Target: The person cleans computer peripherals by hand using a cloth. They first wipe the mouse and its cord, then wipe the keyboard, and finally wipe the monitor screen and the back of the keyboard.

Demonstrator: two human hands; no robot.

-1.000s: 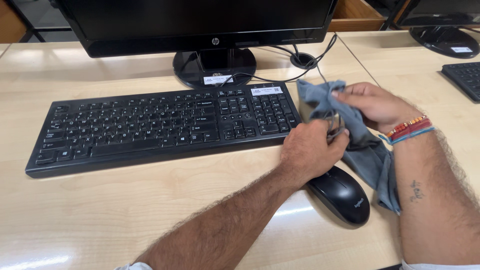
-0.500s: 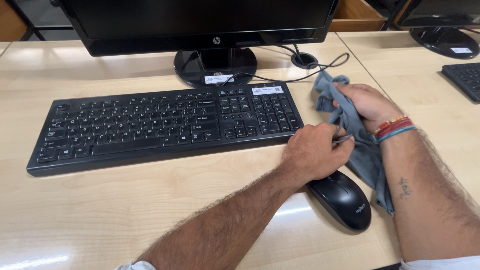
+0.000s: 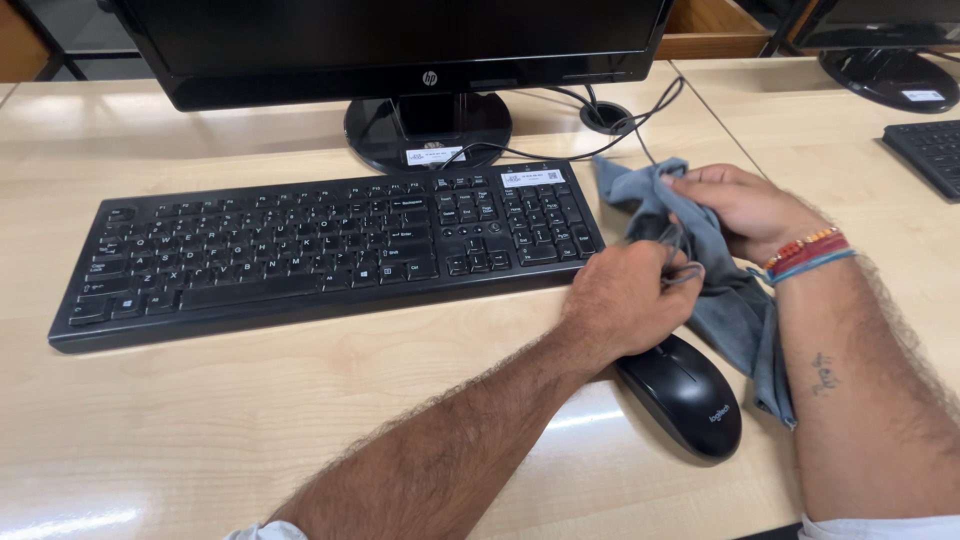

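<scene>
My left hand point(image 3: 622, 300) pinches the thin grey mouse cable point(image 3: 676, 262) just behind the black mouse point(image 3: 684, 393), which lies on the light wooden desk point(image 3: 250, 400). My right hand point(image 3: 745, 208) grips a grey-blue cloth point(image 3: 735, 310) wrapped around the same cable a little farther back; the cloth hangs down past my right forearm. The black keyboard point(image 3: 320, 245) lies directly left of both hands. Part of the cable is hidden inside the cloth.
A black monitor point(image 3: 400, 45) on a round stand point(image 3: 428, 130) is behind the keyboard, with cables running into a desk grommet point(image 3: 606, 118). A second monitor base point(image 3: 890, 78) and keyboard point(image 3: 925, 150) sit at the far right.
My right hand slid the cloth back along the cable toward the grommet, then returned toward my left hand. The left hand and mouse stayed nearly still.
</scene>
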